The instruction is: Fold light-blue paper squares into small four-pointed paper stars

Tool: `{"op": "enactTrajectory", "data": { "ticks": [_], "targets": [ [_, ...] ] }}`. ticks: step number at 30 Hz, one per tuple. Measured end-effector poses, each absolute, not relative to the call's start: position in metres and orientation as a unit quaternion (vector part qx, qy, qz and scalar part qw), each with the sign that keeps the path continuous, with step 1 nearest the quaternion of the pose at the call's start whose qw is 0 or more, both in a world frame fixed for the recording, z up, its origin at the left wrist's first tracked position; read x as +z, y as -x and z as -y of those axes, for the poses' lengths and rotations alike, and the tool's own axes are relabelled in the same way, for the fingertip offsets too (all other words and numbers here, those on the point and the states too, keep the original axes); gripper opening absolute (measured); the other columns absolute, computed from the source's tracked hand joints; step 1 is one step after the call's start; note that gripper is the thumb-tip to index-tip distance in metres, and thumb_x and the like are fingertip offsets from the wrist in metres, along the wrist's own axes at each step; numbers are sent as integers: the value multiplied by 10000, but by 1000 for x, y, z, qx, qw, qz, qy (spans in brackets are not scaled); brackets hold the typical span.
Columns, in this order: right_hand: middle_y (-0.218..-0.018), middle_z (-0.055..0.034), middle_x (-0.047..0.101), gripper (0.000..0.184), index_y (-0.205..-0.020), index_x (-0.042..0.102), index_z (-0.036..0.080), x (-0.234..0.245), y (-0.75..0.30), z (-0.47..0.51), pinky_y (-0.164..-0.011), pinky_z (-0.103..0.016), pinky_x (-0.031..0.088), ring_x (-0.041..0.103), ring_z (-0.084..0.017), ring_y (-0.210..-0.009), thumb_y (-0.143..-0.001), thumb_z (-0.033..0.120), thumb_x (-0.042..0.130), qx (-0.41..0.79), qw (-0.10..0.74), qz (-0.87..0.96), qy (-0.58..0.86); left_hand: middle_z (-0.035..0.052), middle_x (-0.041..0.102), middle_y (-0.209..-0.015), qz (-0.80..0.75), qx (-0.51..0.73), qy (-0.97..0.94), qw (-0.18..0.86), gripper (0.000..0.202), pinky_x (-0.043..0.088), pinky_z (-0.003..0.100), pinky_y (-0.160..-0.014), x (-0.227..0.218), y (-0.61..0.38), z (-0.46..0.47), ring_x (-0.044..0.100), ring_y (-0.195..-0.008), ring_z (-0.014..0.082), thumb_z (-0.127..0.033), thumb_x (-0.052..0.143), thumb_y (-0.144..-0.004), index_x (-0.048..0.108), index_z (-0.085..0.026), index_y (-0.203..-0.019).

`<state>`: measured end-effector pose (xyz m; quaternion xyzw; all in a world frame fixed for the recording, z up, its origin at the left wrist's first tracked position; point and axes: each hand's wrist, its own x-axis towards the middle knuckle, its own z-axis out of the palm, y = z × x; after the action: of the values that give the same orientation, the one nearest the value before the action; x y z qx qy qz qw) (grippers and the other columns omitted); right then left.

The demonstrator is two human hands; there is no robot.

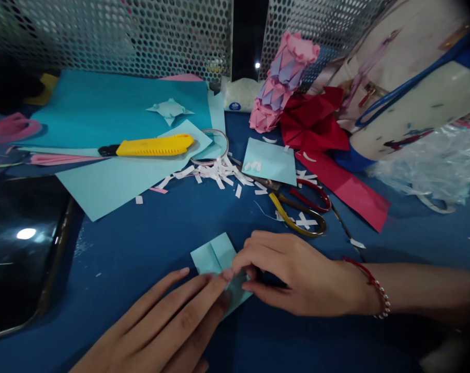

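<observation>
A folded piece of light blue paper [215,252] lies on the blue table at the front centre, with a crease across it. My left hand [169,321] rests over its lower left part, fingers stretched out and fingertips on the paper. From the right, my right hand [293,274] touches the paper's right edge, fingers curled and pressed together near the left fingertips. A bracelet of red cord and beads circles that wrist. Both hands hide the lower part of the paper. Behind them lie scissors [320,223] with red and yellow handles, partly under a light blue paper square [272,161].
A yellow box cutter [155,145] lies on light blue sheets. White paper scraps [219,173] are strewn mid-table. At left is a phone [21,248]; at right, red paper [347,189] and a bottle [417,114]. A pink-purple paper tower [283,83] stands before a perforated metal panel [173,36].
</observation>
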<state>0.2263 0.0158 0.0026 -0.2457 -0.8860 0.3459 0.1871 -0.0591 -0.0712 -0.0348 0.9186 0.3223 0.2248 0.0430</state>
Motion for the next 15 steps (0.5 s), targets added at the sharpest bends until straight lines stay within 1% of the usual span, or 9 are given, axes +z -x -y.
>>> {"op": "enactTrajectory", "data": {
  "ticks": [2,4,9,15],
  "targets": [
    [-957,-14,699,168,-1173,637,206,3,-226,-16,-710,-257,472,610,-149,-818,-1057,85,632,348,189,884,248,-8,638,-1649,-315,224,-921,38,451,182,419,-1442,-35,59,70,519,-1554,187,-350,529,-1179,593,-230,-1608],
    [-963,-15,696,144,-1149,632,203,3,-226,-16,-709,-259,468,607,-149,-820,-1058,92,645,349,191,884,247,-10,663,-1624,-315,228,-920,40,447,183,419,-1440,-36,59,70,532,-1537,177,-348,517,-1185,592,-225,-1608],
    [-1015,-34,697,103,-1146,619,203,2,-225,-17,-739,-267,488,626,-165,-887,-1079,132,652,355,201,879,245,3,635,-1655,-313,232,-920,38,472,171,447,-1440,-38,59,68,521,-1551,184,-367,494,-1194,558,-216,-1636],
    [-970,-13,674,126,-1098,606,210,3,-223,-16,-714,-264,453,604,-154,-843,-1065,89,618,355,195,875,267,0,644,-1645,-301,221,-927,39,499,151,451,-1441,-34,58,63,502,-1567,177,-353,500,-1193,512,-208,-1671]
  ]
}}
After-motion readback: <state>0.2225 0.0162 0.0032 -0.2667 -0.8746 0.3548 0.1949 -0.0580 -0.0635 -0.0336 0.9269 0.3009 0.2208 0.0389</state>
